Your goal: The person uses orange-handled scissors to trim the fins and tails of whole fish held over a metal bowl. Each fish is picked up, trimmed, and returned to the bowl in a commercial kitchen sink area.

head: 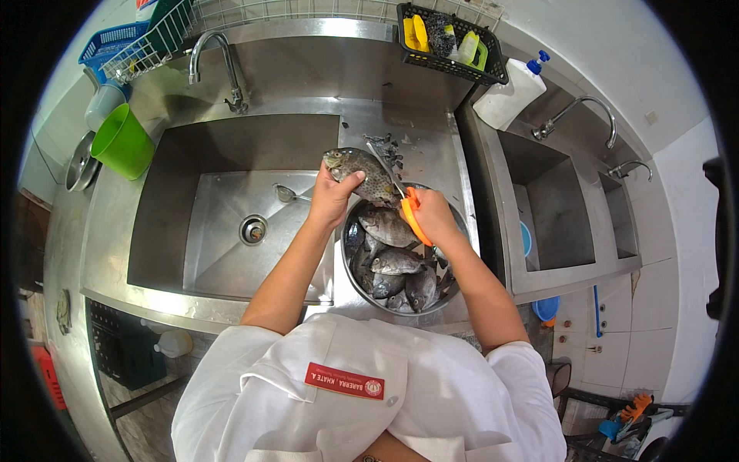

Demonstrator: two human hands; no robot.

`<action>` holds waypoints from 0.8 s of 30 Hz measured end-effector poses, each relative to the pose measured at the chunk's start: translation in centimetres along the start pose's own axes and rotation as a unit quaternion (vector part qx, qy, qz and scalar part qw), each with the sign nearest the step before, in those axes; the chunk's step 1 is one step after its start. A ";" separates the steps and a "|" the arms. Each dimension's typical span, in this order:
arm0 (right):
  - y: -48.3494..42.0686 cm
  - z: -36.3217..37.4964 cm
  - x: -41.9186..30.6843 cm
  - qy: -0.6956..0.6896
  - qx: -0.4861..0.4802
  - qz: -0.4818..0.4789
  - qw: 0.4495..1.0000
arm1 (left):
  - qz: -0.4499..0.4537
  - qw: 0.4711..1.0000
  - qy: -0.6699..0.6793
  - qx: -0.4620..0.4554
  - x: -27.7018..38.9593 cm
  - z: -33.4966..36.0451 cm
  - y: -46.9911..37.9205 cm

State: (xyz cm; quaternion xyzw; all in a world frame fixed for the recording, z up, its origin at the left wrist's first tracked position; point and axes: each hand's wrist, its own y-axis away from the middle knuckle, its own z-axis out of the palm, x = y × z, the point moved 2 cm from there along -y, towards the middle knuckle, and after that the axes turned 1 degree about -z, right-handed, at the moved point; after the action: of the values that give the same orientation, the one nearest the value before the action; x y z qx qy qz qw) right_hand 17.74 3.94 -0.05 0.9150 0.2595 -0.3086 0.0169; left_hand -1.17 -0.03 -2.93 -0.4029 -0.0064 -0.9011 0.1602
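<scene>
My left hand (335,196) grips a spotted whole fish (355,164) near its head, thumb across its side. In my right hand (433,216) are scissors with orange handles (413,215). Their metal blades (385,164) lie along the fish's upper right edge; whether they touch it I cannot tell. Below both hands stands a round metal basin (348,263) holding several whole fish (397,261). Dark cut-off scraps (388,149), apparently fins, lie on the steel counter (430,136) just beyond the held fish.
Left of the basin is a deep steel sink (231,190) with a strainer (284,193) in it, under a curved faucet (216,43). A green bucket (123,141) stands at the left. Behind sits a black basket (456,43) of sponges; a white pump bottle (511,92) leans beside another sink (554,213).
</scene>
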 end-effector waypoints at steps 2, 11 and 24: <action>0.0 0.0 0.4 0.016 -0.002 0.000 1.000 | 0.006 1.000 -0.013 -0.006 0.0 -0.1 -0.1; 0.5 -1.9 -0.8 -0.052 -0.057 0.002 0.997 | 0.010 0.999 -0.044 -0.010 0.0 -0.1 -0.4; 1.0 -0.1 -0.3 -0.224 -0.175 0.072 0.956 | -0.051 0.999 0.016 0.002 0.2 0.5 0.1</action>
State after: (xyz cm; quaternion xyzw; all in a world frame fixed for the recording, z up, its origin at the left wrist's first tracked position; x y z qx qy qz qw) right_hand 18.12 2.98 0.10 0.8211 0.2325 -0.4537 0.2568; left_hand -0.93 -0.14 -2.46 -0.3869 -0.0262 -0.9145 0.1151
